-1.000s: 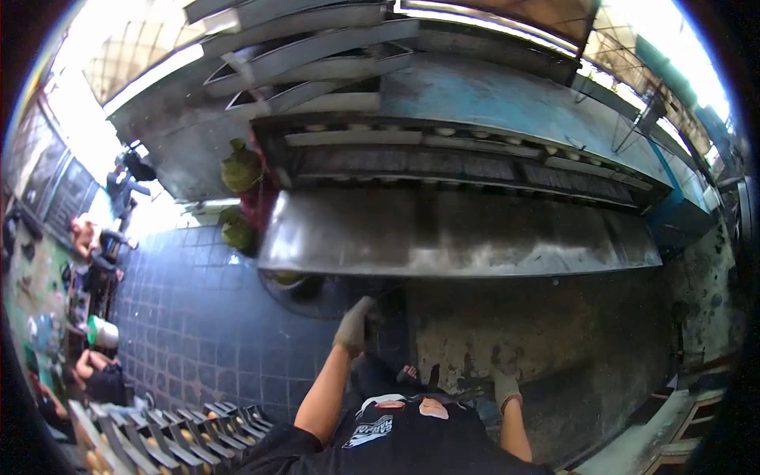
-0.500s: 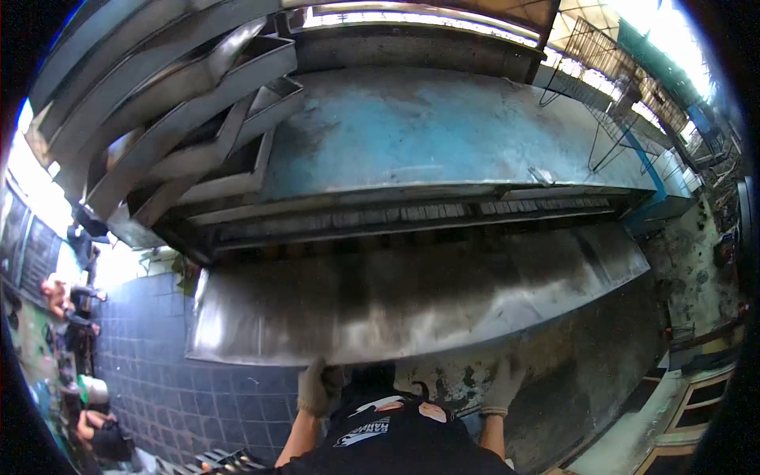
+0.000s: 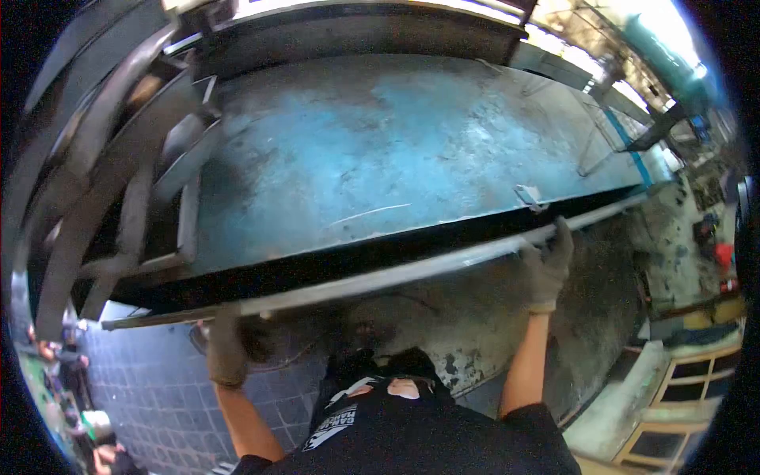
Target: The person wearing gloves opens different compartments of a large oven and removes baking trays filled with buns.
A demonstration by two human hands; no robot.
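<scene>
A long metal door panel [image 3: 388, 275] on the front of a blue-grey metal cabinet [image 3: 356, 150] is raised and seen nearly edge-on. A dark gap runs between it and the cabinet top. My left hand [image 3: 227, 348], in a greyish work glove, holds the panel's edge near its left part, its fingers blurred. Toward the right end, my right hand [image 3: 550, 269], gloved alike, bears on the same edge with fingers curved around it. A small metal latch [image 3: 532, 198] sits on the cabinet's front edge, just above my right hand.
Stacked metal trays or frames [image 3: 150, 174] stand on the cabinet's left side. A wire rack [image 3: 594, 138] is at its right end. Wooden frames [image 3: 673, 404] lie at lower right. Dark floor tiles [image 3: 142, 380] stretch to the left, where other people sit.
The door panel has swung up from a lowered, sloping position toward the cabinet. Both my hands have risen with its edge and moved farther apart. The view has shifted.
</scene>
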